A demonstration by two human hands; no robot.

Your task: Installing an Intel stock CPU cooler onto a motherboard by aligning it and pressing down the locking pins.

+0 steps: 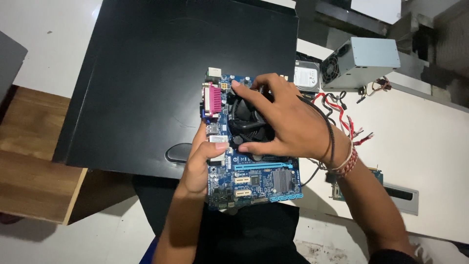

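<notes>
Blue motherboard [254,171] held flat above the lap and the near edge of a black computer case [161,73] lying on its side. Black round cooler fan [246,120] seated on the upper half of the board, with a pink port connector [211,100] along the left edge, a small silver heatsink [282,180] near the lower right corner, and blue and white expansion slots between. Left hand [200,166] closed on the board's left edge, thumb on top by the metal ports, fingers hidden underneath. Right hand [283,122] spread over the cooler fan and clamped on its rim, index finger at the upper left, thumb at the lower front. Board judged stiff, light and fragile: best gripped by bare edges only, away from pins, slots and solder points; flexing to be avoided. Fan judged rigid plastic, better held by the outer frame than by the blades. Behind the right hand, a hard drive [307,77] partly hidden, with a grey power supply [361,61] just beside it on the white counter [420,132]. Red and black cables [344,115] loose on the counter near the right wrist. Grey flat drive unit [403,198] near the right forearm. Wooden surface [29,146] at far left, well apart.
</notes>
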